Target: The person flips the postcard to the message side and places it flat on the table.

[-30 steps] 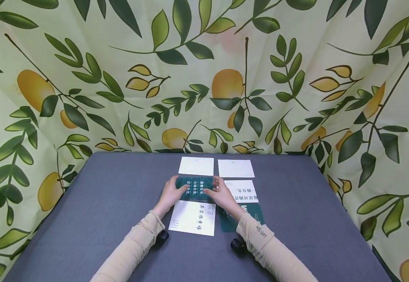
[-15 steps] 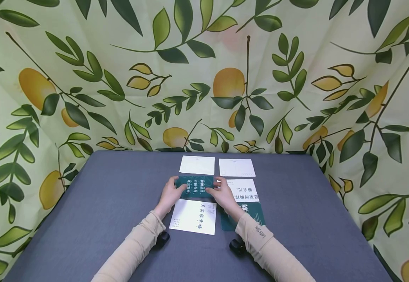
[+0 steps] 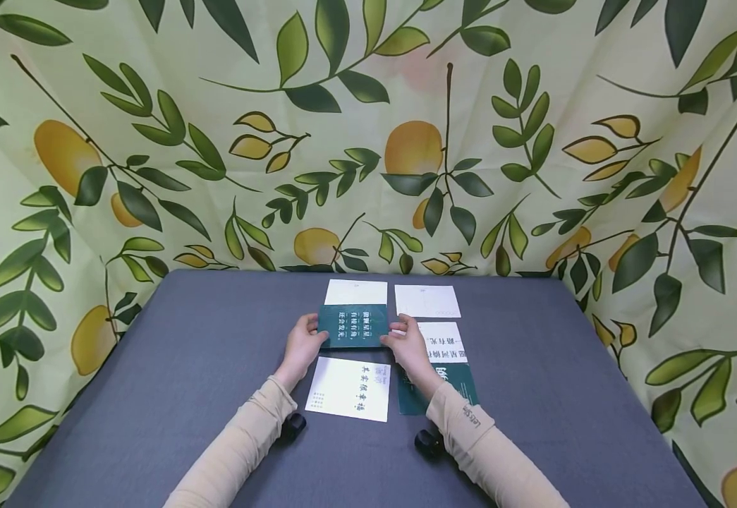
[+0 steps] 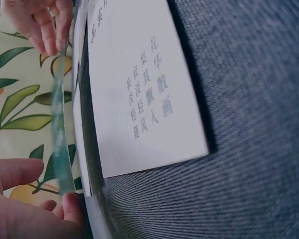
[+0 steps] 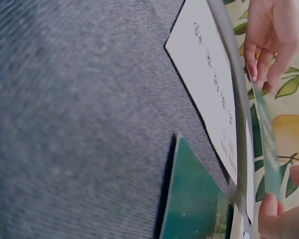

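A dark green card (image 3: 353,324) with several columns of white writing is held up level over the table. My left hand (image 3: 301,347) pinches its left edge and my right hand (image 3: 408,347) pinches its right edge. In the left wrist view the card (image 4: 60,129) appears nearly edge-on, stretched between the fingers of both hands and raised off the cloth. Nearer to me, below it, lies a white card (image 3: 348,389) with black writing. Behind it, the near part of a blank-looking white card (image 3: 357,291) is covered in the head view.
On the right lie another pale card (image 3: 427,302), a white card (image 3: 444,340) with writing, and a dark green card (image 3: 410,399) partly under my right wrist. Black devices (image 3: 429,443) sit at both wrists. A leaf-patterned curtain (image 3: 368,141) rises behind the blue-grey table (image 3: 216,317).
The green card has risen from the table between both hands and now overlaps the far white card. A gap shows between it and the near white card. The other cards stay put.
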A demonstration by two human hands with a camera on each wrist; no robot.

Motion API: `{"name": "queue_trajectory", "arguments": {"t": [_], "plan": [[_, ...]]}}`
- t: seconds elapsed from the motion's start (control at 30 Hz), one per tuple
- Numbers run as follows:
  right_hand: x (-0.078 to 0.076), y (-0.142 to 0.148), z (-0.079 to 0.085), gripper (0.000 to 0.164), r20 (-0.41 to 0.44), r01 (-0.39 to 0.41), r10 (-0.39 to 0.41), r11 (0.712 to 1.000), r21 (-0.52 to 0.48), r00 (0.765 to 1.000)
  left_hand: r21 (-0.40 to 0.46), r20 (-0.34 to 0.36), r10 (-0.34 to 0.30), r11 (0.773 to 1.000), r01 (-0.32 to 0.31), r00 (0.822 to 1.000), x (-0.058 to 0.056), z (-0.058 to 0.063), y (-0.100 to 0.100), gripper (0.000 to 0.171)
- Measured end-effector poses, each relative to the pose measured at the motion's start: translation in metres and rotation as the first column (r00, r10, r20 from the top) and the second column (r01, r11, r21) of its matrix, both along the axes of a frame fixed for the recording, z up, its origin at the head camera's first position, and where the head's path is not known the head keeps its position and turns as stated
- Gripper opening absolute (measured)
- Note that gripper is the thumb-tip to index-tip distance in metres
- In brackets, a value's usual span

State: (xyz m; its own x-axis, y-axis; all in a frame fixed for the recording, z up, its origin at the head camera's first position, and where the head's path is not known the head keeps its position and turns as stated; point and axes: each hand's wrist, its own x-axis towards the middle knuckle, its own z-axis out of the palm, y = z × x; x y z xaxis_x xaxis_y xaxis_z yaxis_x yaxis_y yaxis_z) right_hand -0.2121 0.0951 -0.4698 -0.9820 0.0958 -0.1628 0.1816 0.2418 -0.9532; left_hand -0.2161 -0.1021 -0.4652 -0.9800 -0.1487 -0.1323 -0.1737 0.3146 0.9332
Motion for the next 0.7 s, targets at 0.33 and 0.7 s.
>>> {"name": "queue_trajectory", "arguments": {"t": [0.33, 0.7], "plan": [[-0.0013, 0.0010, 0.0024, 0.045, -0.039, 0.040, -0.040, 0.999, 0.002, 0.998, 0.023, -0.090, 0.095, 0.995, -0.093, 0.991, 0.0003, 0.0061, -0.0021, 0.045], [-0.0015, 0.0033, 0.0012, 0.033, -0.077, 0.066, -0.067, 0.998, -0.024, 0.995, -0.005, -0.187, 0.144, 0.989, -0.147, 0.972, -0.0025, 0.0028, -0.0007, 0.031]]}}
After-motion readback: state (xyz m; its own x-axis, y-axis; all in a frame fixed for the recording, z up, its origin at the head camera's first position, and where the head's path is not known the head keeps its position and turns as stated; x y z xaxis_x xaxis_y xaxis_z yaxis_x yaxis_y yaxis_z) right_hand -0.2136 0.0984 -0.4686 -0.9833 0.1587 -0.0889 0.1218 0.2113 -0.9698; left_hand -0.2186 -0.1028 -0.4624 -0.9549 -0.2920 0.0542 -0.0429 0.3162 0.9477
